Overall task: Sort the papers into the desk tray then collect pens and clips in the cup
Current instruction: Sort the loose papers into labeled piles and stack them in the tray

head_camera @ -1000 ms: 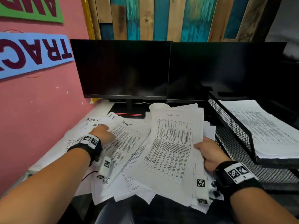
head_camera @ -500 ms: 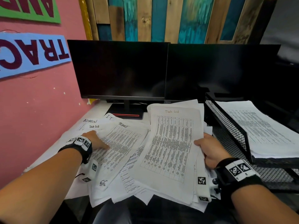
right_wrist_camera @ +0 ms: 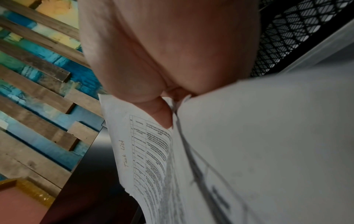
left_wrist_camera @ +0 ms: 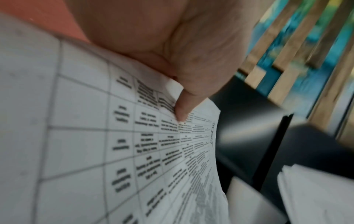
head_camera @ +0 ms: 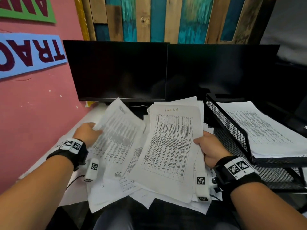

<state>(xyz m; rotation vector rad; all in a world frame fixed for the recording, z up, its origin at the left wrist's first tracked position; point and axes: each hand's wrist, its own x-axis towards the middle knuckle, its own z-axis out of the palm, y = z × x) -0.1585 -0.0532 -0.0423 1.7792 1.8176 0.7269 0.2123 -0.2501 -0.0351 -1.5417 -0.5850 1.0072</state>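
White printed sheet (head_camera: 116, 136), flat on the tabletop a second ago, now lifts at nine o'clock, pinched by the left hand (head_camera: 86, 132); right hand (head_camera: 210, 147) still clamps the Task List stack (head_camera: 171, 146) at three o'clock.

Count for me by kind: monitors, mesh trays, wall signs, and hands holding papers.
Monitors: 2
Mesh tray: 1
Wall signs: 2
Hands holding papers: 2, left hand, right hand
Total: 7
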